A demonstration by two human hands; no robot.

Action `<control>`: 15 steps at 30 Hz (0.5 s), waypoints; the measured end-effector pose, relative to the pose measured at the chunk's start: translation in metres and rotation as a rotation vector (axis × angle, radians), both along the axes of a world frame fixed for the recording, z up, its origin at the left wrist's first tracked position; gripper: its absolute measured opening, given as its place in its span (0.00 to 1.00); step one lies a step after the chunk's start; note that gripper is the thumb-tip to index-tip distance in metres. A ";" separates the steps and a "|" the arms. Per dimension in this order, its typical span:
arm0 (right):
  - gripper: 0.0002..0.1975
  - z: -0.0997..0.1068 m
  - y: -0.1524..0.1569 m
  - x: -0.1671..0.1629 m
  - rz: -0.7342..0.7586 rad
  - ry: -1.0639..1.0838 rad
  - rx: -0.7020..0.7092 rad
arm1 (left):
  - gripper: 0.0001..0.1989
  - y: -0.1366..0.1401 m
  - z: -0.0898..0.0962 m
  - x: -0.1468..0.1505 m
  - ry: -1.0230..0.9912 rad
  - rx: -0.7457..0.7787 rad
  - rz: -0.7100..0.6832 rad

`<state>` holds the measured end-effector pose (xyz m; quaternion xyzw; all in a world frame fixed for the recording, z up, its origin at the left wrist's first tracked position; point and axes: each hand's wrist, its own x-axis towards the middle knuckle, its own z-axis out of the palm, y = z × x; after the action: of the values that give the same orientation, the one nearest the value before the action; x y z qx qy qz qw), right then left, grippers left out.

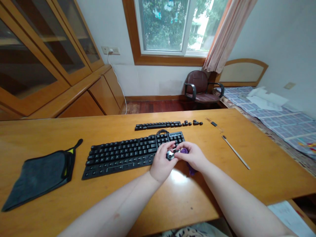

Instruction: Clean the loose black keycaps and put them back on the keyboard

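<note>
My left hand (163, 161) is closed, its fingers curled over the right part of a black keyboard (120, 151). A small silvery piece with a dark spot (170, 155) shows between its thumb and fingers; I cannot make out what it is. My right hand (194, 154) meets it there, pinching a small black keycap (176, 151) at the fingertips. Purple cloth (191, 170) shows beneath the right hand. The keyboard's front rows lack caps, with bare switches showing. Behind it lie rows of loose black keycaps (158, 125).
A folded dark grey cloth (44, 174) lies at the left of the wooden table (118, 204). Towards the right are a thin brush-like stick (235, 152) and a wire tool with a black handle (214, 124). Beyond stand a chair (197, 85) and a bed (276, 108).
</note>
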<state>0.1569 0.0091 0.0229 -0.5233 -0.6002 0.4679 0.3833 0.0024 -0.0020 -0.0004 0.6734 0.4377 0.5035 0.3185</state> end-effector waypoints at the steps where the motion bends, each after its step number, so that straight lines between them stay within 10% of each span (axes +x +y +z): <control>1: 0.12 0.000 0.000 0.001 -0.035 -0.021 0.035 | 0.25 0.000 0.001 0.000 0.001 -0.001 0.006; 8: 0.09 0.006 -0.001 0.010 -0.042 -0.273 0.432 | 0.10 0.004 0.003 -0.002 0.092 0.044 -0.078; 15: 0.09 0.010 0.000 0.018 0.093 -0.377 0.546 | 0.07 0.004 0.004 -0.003 0.092 0.113 -0.051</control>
<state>0.1748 0.0088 0.0329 -0.4507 -0.7871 0.2018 0.3696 -0.0006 0.0023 0.0034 0.7237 0.4057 0.4875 0.2723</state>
